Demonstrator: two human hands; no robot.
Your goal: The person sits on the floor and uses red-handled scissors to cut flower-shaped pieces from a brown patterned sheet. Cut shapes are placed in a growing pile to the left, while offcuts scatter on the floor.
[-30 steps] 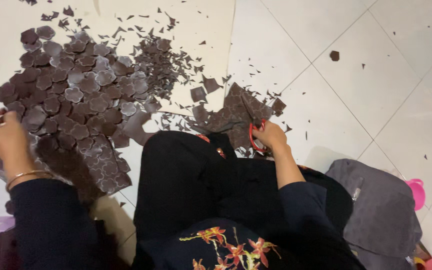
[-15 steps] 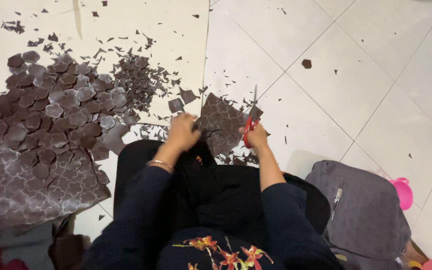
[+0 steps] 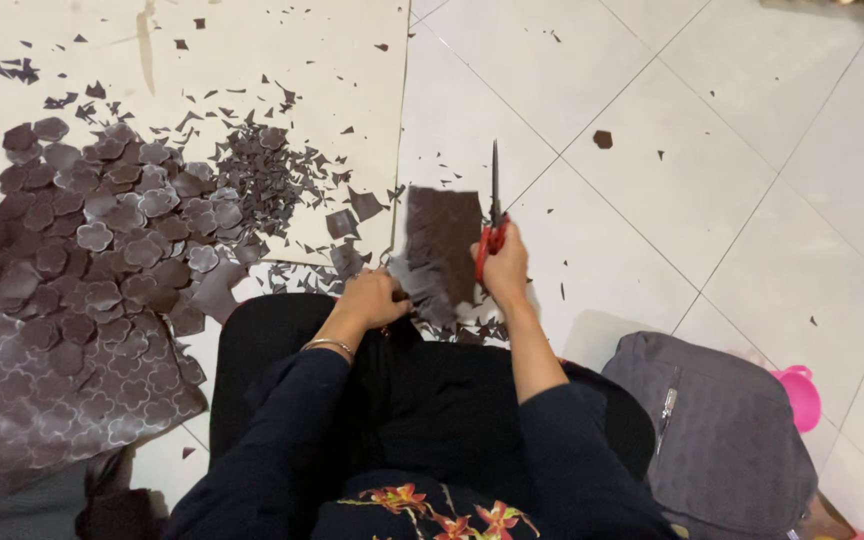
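Scissors (image 3: 493, 225) sat in the right hand (image 3: 505, 268), fist closed on the red handles, blades pointing straight up-frame. I saw the dark brown sheet (image 3: 442, 245) just left of them at frame centre, long axis parallel to the blades, left hand (image 3: 374, 299) pinching its lower-left edge.
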